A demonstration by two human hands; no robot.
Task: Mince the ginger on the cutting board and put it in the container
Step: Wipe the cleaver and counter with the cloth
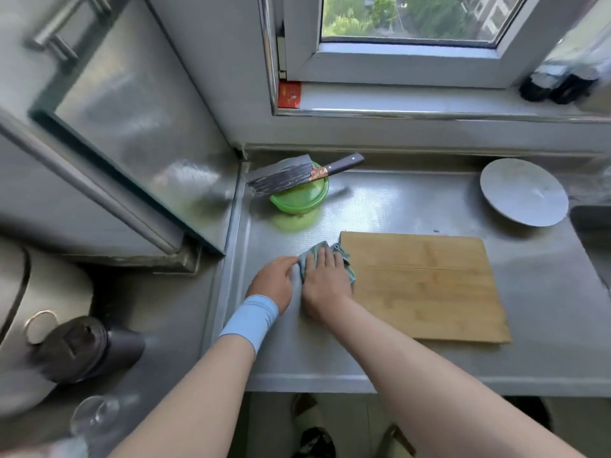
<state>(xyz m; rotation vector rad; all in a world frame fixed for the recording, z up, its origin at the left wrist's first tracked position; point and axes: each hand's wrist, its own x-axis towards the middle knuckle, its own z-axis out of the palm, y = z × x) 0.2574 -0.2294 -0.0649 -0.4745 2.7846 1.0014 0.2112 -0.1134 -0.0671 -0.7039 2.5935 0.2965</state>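
A bare wooden cutting board (426,285) lies on the steel counter; I see no ginger on it. At its left edge, my right hand (325,282) presses flat on a grey-green cloth (312,256). My left hand (276,282), with a blue wristband, touches the cloth's left edge with its fingertips. Behind them stands a green container (304,201), and a cleaver (284,175) with a dark handle lies across its rim.
A white plate (524,193) sits at the back right beside a sink edge (588,219). An open cabinet door (132,127) juts out on the left. A kettle (86,348) and a glass (96,414) stand at the lower left. The counter's front edge (330,381) is near.
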